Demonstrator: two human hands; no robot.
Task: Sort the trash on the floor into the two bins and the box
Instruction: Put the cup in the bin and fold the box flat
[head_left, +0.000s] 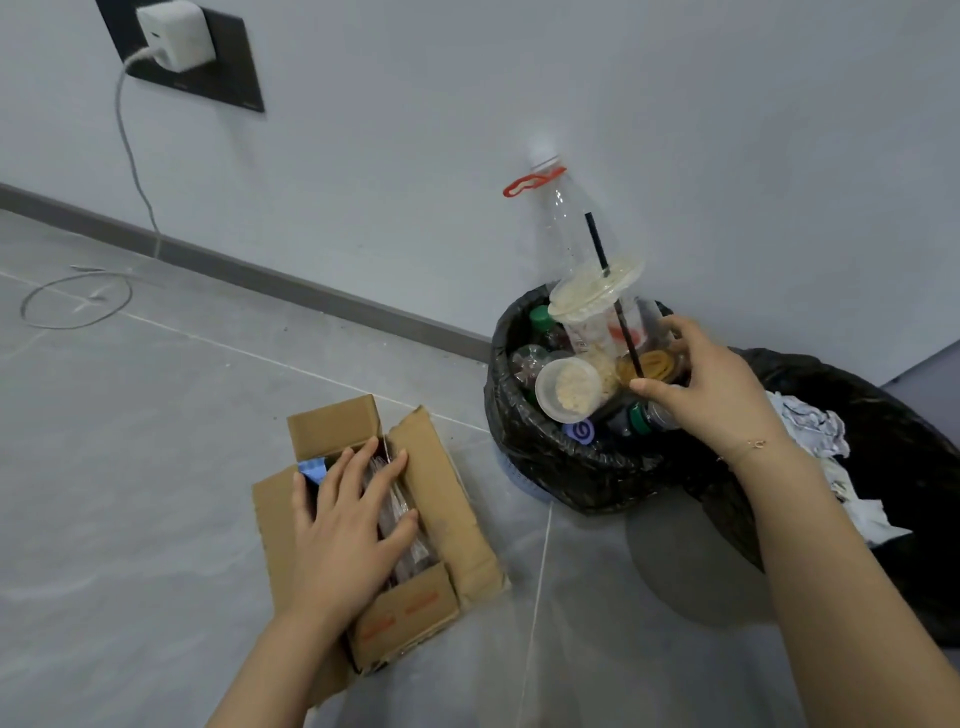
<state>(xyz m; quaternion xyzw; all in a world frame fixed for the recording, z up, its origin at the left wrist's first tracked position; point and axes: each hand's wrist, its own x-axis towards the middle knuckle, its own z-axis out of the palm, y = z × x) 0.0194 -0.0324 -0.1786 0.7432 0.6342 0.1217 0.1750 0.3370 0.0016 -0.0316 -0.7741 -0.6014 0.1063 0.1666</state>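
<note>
Brown box (441, 499), black bin liner (540, 447), red bottle ring (530, 183)

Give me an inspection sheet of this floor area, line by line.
Surface: grey tiled floor, pale scuffs.
Job's things: open brown cardboard box holding clear plastic wrappers; black-lined bin full of plastic bottles and cups, tall clear bottle sticking up; second black-lined bin with crumpled white paper.
Clutter: nothing seen loose on the floor.
Hands: left hand presses flat into the box; right hand reaches over the full bin.
Cables: white cable from white wall charger, coiled on floor.
Surroundings: grey wall, dark skirting.
</note>
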